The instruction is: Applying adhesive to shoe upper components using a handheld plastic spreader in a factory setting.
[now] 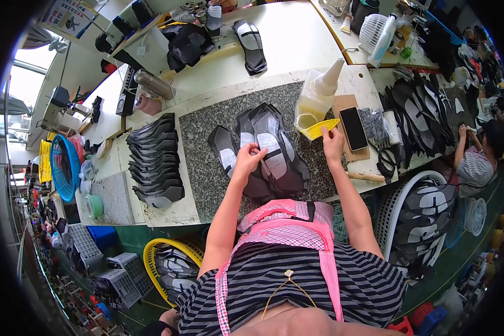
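Dark grey and black shoe uppers (274, 147) with pale grey patches lie overlapped on a speckled stone slab (199, 185) in front of me. My left hand (247, 161) is over their left side, its thumb and fingers pinched at the edge of an upper. At the slab's right, my right hand (334, 144) grips a flat yellow spreader (318, 130). The spreader is at the base of a cloudy plastic glue container (315, 103) with yellowish contents. A white cone-shaped nozzle (331, 75) rises from the container. One more upper (223, 147) pokes out at the left.
An overlapping row of dark uppers (157, 159) lies left of the slab. To the right are a phone (353, 129), black scissors (386, 162) and a wooden stick (366, 177). Baskets of uppers, one yellow (148, 263) and one white (382, 224), stand below. A co-worker (479, 157) sits far right.
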Tool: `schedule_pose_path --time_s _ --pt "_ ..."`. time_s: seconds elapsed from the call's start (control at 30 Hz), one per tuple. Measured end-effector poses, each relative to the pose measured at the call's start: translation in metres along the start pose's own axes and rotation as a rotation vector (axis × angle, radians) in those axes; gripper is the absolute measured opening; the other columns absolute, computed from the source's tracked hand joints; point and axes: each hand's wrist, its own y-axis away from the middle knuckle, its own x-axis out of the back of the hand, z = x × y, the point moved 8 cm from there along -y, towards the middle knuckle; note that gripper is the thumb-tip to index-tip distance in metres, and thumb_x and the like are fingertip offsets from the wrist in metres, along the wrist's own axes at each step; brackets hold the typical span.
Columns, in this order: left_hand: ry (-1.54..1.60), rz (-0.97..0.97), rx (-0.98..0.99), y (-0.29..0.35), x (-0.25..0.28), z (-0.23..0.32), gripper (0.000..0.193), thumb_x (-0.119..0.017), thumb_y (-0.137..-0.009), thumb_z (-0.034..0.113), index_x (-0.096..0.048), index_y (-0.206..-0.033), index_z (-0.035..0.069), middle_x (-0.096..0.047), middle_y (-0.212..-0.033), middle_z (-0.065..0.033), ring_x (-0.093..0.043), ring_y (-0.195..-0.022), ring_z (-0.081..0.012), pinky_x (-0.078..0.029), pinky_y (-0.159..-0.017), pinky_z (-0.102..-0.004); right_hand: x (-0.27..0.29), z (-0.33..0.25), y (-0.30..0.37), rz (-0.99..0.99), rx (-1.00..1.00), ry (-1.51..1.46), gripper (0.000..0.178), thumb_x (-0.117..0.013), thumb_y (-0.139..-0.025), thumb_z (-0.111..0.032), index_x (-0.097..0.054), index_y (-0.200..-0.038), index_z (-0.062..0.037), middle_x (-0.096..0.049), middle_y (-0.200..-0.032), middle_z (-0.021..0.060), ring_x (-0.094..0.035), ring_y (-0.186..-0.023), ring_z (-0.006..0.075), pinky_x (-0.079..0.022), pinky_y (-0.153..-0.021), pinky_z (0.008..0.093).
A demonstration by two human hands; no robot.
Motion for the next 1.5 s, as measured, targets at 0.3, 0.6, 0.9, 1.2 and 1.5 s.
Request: schedule_pose_path --time_s 0.3,0.6,0.9,1.2,1.5 --pt "0.070 -0.009 -0.016 0.013 -0.004 0.006 0.054 -0.072 -0.085 0.018 -0.048 -0.129 -0.004 -0.055 -0.077 0.0027 -0.051 -0.069 -0.0052 -0.043 -0.064 -0.0206 -0.051 -0.092 0.015 -0.026 0.249 0.035 0.016 -0.064 -0.086 -0.016 -0.059 -0.081 -0.0012 -0.060 -0.069 0.0169 -0.061 -0.063 0.0343 -0.044 -0.055 0.0393" --pt "0.013 -0.038 -0.008 0.015 -0.004 0.005 0.060 -0.070 -0.087 0.018 -0.044 -0.137 -0.003 -0.055 -0.079 0.0049 -0.050 -0.072 -0.0027 -0.041 -0.069 -0.0181 0.004 -0.043 0.073 -0.357 0.393 -0.124 0.011 -0.065 -0.085 -0.012 -0.064 -0.086 -0.0017 -0.062 -0.076 0.0123 -0.062 -0.064 0.0287 -0.045 -0.055 0.0360" --pt "0.019 -0.041 -0.052 0.004 -0.003 -0.003 0.055 -0.073 -0.085 0.016 -0.050 -0.131 -0.003 -0.058 -0.083 0.0030 -0.054 -0.075 -0.0045 -0.042 -0.070 -0.0185 0.024 -0.010 0.109 -0.394 0.565 -0.084 0.013 -0.060 -0.085 -0.004 -0.068 -0.095 -0.0065 -0.068 -0.088 0.0096 -0.068 -0.081 0.0275 -0.053 -0.066 0.0323" --pt "-0.039 -0.038 -0.007 0.001 -0.002 -0.001 0.058 -0.075 -0.083 0.019 -0.052 -0.132 -0.002 -0.057 -0.094 0.0024 -0.053 -0.083 -0.0049 -0.043 -0.077 -0.0197 0.048 0.004 0.136 -0.256 0.574 -0.036 0.025 -0.055 -0.078 0.000 -0.069 -0.096 -0.0094 -0.068 -0.092 0.0085 -0.068 -0.078 0.0290 -0.054 -0.065 0.0345" --pt "0.044 -0.048 0.012 0.003 -0.002 0.000 0.054 -0.076 -0.082 0.018 -0.054 -0.126 -0.005 -0.059 -0.100 -0.0012 -0.055 -0.086 -0.0076 -0.044 -0.082 -0.0216 0.043 0.011 0.152 -0.237 0.585 0.007 0.026 -0.053 -0.077 -0.002 -0.068 -0.097 -0.0110 -0.068 -0.091 0.0059 -0.068 -0.073 0.0260 -0.053 -0.059 0.0349"
